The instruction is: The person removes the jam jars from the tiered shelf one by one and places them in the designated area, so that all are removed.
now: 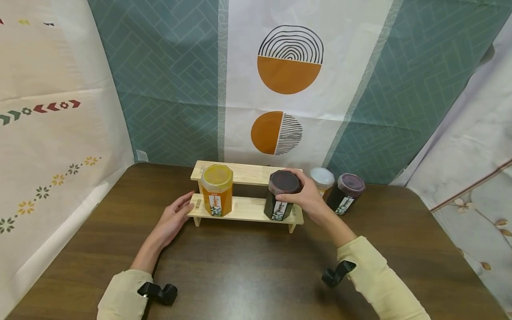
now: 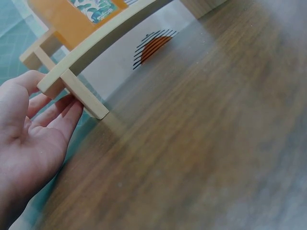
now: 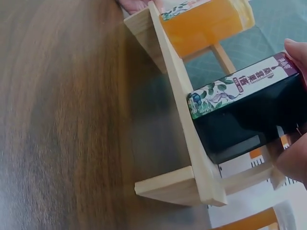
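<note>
From my end of the link, I see the fingers of the right hand (image 1: pixel 309 194) curled round the top of a dark jar (image 1: pixel 276 209), spread about as wide as the jar itself: the thumb crosses the front near the lid, and the palm sits against the right side. The fingers of the left hand (image 1: pixel 173 218) are loosely bent about the left end of a small wooden shelf (image 1: pixel 250 209), touching the end of its lower board and the leg beneath; I cannot tell how firmly they hold. The relation I watch is between the dark jar and that board: the jar lies to the left of the right palm, with its long axis upright, its base meeting the board's right end near the front edge. I cannot tell whether all its weight rests there. The right hand has this jar; the left is nearer to an orange jar (image 1: pixel 225 202), which stands upright towards the left end of the same board, with a stretch of bare wood between the two. The upper board runs behind both jars. Past the shelf's right end, a white-lidded jar (image 1: pixel 322 176) stands partly hidden by the right hand, and beside it a purple-lidded jar (image 1: pixel 345 190) stands on the dark worktop (image 1: pixel 240 266). A patterned cloth (image 1: pixel 168 80) hangs behind everything.
</note>
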The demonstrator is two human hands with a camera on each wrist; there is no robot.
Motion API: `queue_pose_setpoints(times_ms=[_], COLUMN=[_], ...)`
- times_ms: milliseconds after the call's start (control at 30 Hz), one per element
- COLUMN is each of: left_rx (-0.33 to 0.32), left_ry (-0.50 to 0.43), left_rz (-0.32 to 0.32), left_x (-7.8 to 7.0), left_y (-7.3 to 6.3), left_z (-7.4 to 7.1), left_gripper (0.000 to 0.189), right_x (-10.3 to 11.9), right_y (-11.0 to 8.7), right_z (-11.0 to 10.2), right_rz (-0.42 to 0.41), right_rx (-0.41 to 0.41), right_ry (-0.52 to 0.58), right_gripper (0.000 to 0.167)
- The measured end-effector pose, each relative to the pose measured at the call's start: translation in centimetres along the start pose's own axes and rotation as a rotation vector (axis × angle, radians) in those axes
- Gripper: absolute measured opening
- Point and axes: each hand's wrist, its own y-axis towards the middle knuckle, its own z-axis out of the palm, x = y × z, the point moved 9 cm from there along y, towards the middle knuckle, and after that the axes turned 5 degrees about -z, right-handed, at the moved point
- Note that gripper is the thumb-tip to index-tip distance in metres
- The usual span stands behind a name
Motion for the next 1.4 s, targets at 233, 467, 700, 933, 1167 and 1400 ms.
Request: queue_pose_setpoints(times_ms=[233,467,700,933,1167,1400], left_rx=[0.004,-0.002,-0.005,-0.002,0.005,0.010], left_ry=[-0.010,-0.005,-0.001,0.001,0.008,0.001], left_rz=[0.002,0.001,-0.001,-0.006,0.000,0.016], left_x=[-0.1,0.0,0.1,0.2,0.2,0.1], left_y=[-0.1,0.0,0.0,0.1,0.1,0.1], left_z=[0.1,-0.1,-0.1,-0.1,-0.1,0.0], left_gripper=[0.058,0.059,0.060,0.060,0.061,0.061], right_x=[0.1,0.2,0.1,0.1,0.3,0.5], right_y=[-0.3,-0.8,-1.6,-2.2,-2.8,-3.6], right_z=[0.1,-0.1,-1.5,-3.7,-5.7,-7.5], right_rz=[-0.002,-0.024,-0.023,-0.023,-0.035,-0.070], right_rx=[-0.004,0.025,0.021,-0.009,-0.017,-0.010], right_ry=[0.063,0.078,0.116,0.073,0.048,0.032], right_gripper=[0.073,0.072,0.071,0.072,0.066,0.061])
